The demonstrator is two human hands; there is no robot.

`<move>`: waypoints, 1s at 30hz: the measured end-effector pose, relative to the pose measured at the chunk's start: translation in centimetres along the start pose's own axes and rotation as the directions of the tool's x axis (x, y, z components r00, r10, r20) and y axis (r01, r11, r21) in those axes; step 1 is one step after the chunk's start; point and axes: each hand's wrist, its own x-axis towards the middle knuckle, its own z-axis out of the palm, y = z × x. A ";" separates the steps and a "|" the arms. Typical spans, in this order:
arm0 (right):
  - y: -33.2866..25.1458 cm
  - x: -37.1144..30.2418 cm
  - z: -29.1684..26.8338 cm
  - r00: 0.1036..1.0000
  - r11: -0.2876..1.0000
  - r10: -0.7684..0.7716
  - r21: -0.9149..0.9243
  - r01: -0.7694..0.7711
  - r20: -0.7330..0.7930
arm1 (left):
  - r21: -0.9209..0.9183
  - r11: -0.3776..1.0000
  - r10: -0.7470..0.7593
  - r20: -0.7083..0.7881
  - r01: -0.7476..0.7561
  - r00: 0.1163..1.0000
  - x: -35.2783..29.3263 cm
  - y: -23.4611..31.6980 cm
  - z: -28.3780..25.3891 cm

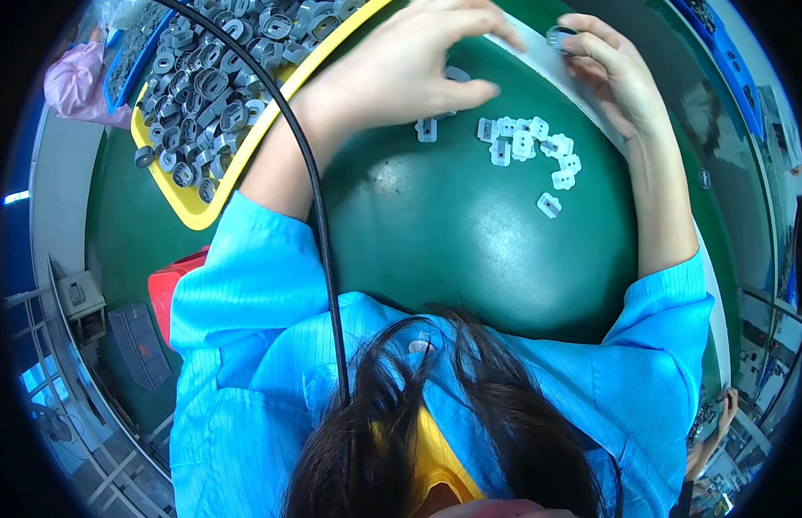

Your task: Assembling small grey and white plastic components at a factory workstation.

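My right hand point(621, 82) pinches a small grey oval plastic part point(559, 38) between thumb and fingers, at the far right of the green table. Slightly blurred, my left hand point(410, 65) hovers at the far middle with thumb and fingers apart. Beneath it another grey part point(457, 75) shows in part, and a small white plastic piece point(427, 130) lies close to its wrist. Several white plastic pieces point(522, 142), each with a dark spot or slot in the middle, are scattered on the table between my hands.
A yellow tray point(194, 214) heaped with grey oval parts point(211, 82) stands at the left. Blue trays point(125, 78) sit behind it and at the far right. A black cable point(319, 198) hangs across my left forearm. Another person's hand point(726, 410) shows at lower right.
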 end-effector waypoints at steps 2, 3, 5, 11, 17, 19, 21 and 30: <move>1.6 1.7 -3.1 0.978 0.939 -0.126 -0.338 0.064 -0.164 | 0.025 0.997 -0.077 0.142 0.074 0.987 -1.0 0.1 -1.8; 2.2 2.0 -5.0 0.954 0.849 -0.217 -0.522 0.080 -0.207 | 0.066 0.994 -0.103 0.178 0.092 0.979 -1.1 -0.1 -1.9; 1.7 1.8 -4.3 0.911 0.654 -0.354 -0.752 0.079 -0.211 | 0.022 0.987 -0.156 0.276 0.157 0.948 -1.5 0.3 -2.5; -4.6 -4.5 6.9 0.973 0.717 -0.081 -0.666 0.207 0.215 | 0.043 0.976 -0.216 0.350 0.215 0.911 -2.0 -0.5 -2.5; -2.7 -5.4 8.4 0.925 0.576 -0.143 -0.730 0.368 0.353 | -0.019 0.991 -0.128 0.083 0.130 0.988 -1.2 -2.1 0.4; -2.7 -5.0 8.0 0.945 0.691 -0.086 -0.664 0.286 0.317 | -0.023 0.995 -0.100 -0.029 0.100 0.995 -1.2 -2.5 1.1; -2.4 -4.1 6.8 0.951 0.807 -0.076 -0.542 0.236 0.301 | -0.108 0.985 -0.145 -0.121 0.132 0.982 -1.3 -3.5 2.0; -3.5 -3.6 7.5 0.971 0.961 -0.239 -0.151 0.233 -0.026 | -0.942 0.015 -0.475 0.289 0.336 0.831 -0.1 -1.8 2.5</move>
